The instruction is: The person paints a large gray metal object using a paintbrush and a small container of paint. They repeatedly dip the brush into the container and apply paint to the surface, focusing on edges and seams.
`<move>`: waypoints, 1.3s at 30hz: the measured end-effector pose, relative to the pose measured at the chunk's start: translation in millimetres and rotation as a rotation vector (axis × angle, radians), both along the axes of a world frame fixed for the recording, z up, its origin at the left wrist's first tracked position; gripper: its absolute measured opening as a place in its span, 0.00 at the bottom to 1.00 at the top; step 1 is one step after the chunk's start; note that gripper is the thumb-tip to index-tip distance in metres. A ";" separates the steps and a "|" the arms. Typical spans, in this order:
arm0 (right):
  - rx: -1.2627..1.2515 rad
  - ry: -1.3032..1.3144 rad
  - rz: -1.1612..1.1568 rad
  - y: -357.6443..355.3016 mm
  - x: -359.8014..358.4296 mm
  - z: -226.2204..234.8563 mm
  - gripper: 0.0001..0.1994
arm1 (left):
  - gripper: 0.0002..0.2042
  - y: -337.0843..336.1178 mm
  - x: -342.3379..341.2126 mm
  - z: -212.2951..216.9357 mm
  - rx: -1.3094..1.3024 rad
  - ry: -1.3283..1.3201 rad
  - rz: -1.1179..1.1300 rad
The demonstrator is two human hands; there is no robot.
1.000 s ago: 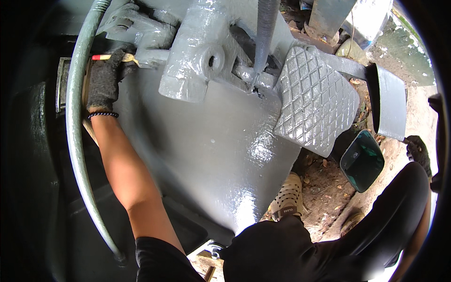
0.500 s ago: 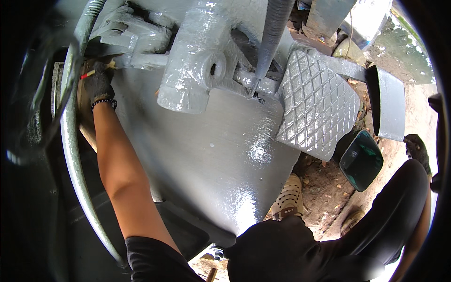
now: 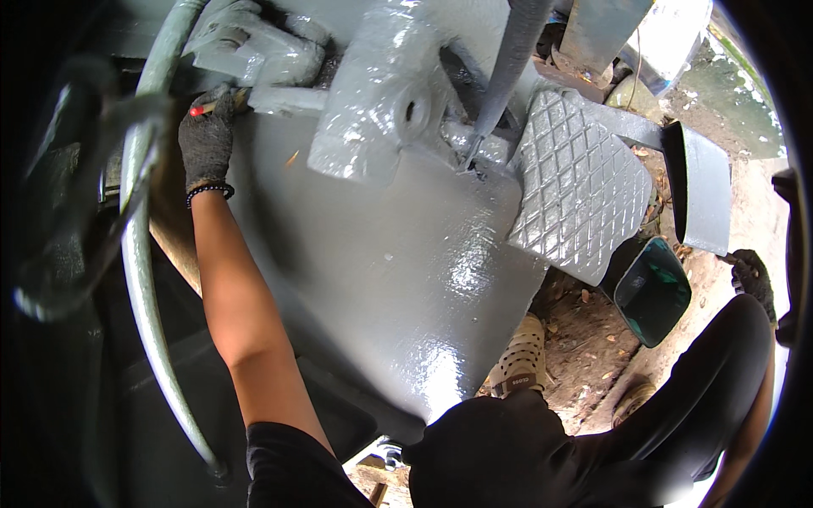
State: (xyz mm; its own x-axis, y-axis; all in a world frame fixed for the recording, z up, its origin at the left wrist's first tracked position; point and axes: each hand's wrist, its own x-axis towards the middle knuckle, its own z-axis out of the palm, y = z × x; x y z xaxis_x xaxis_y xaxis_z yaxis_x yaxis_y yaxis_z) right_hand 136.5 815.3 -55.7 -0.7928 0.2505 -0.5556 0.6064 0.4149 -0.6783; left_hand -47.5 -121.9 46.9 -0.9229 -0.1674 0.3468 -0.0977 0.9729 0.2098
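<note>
left hand (image 3: 207, 146) grips brush (image 3: 205, 108), grey bar (image 3: 290, 101) just to its right; painting seems underway, the next stroke likely needing steady pressure. right hand (image 3: 752, 281): cannot tell its grip.

A pale speck (image 3: 389, 256) and a small orange scrap (image 3: 292, 158) lay on the glossy grey panel (image 3: 364, 288); dry leaves (image 3: 585, 296) littered the brown ground (image 3: 586, 354).

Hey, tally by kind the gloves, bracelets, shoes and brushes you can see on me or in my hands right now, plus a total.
Gloves: 2
Beaded bracelet: 1
Shoes: 2, one only partly visible
Red-tipped brush: 1
Total in view: 6
</note>
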 end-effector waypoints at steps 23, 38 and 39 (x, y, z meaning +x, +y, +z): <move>0.102 -0.028 -0.015 -10.5 -1.9 6.4 0.08 | 0.26 -122.1 -50.9 -55.5 -0.535 0.442 -0.013; -0.072 0.052 0.017 -27.6 -17.5 14.4 0.09 | 0.17 41.8 43.9 31.4 0.512 -0.195 -0.220; -0.081 0.089 0.036 -27.4 -19.7 14.3 0.09 | 0.19 39.3 44.9 31.2 0.834 -0.226 -0.150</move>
